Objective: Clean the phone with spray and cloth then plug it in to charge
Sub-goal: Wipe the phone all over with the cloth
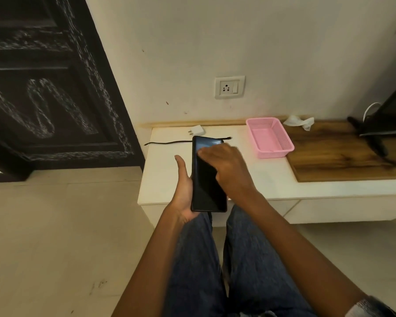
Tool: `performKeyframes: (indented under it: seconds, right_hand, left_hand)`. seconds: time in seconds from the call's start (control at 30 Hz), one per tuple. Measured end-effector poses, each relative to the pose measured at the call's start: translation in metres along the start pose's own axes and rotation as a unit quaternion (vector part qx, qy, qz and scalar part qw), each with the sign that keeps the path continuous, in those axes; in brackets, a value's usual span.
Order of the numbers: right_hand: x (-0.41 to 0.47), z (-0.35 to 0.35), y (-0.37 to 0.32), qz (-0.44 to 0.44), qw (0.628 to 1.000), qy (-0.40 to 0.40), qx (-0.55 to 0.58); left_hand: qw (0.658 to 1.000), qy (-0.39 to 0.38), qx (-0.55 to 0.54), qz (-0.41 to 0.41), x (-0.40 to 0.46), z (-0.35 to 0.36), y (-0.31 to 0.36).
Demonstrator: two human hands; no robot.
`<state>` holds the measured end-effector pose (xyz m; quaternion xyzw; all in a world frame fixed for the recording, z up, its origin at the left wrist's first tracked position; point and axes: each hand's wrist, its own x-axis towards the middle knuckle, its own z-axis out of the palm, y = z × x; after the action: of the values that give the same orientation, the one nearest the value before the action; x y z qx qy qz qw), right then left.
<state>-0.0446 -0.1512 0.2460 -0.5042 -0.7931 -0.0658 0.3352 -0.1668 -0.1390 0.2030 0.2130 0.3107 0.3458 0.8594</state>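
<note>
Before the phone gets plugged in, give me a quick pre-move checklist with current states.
1. Phone securely held: ok, cradled in the left hand, with the right hand laid on the screen.
2. Charger adapter within reach on the white counter: ok.
3. Black cable available: ok, lying loose beside the adapter.
4. Cable joined to adapter: not ok, they lie apart.
5. Wall socket free: ok, nothing plugged in.
6. Screen wiped clean: cannot tell; no spray bottle is in view.

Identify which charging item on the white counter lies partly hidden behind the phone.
The thin black cable; the phone covers its middle, while the white plug adapter lies fully visible behind.
</note>
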Motion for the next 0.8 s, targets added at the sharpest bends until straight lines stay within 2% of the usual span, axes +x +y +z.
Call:
performKeyframes:
  seconds: [0.13,0.33,0.5,0.67,0.8]
  right_hand:
    - [0.013,-0.002,0.007,0.061,0.997,0.055,-0.010]
    - [-0.009,0.006,-0.004,-0.022,1.000,-0.011,0.002]
    - [0.006,0.001,0.011,0.063,0.997,0.032,-0.009]
    - [-0.013,0.007,-0.001,0.004,1.000,0.014,0.000]
    - [0.004,0.003,0.011,0.059,0.998,0.000,0.002]
  left_hand:
    - [1.000,-0.005,0.008,0.000,0.002,0.003,0.000]
    - [1.000,-0.006,-0.005,-0.004,0.003,-0.009,-0.003]
    - [0.999,-0.008,0.031,-0.010,0.006,0.000,-0.003]
    - [1.000,0.001,-0.002,-0.011,0.007,-0.006,-0.005]
    - [1.000,0.009,0.017,-0.023,0.009,-0.005,-0.009]
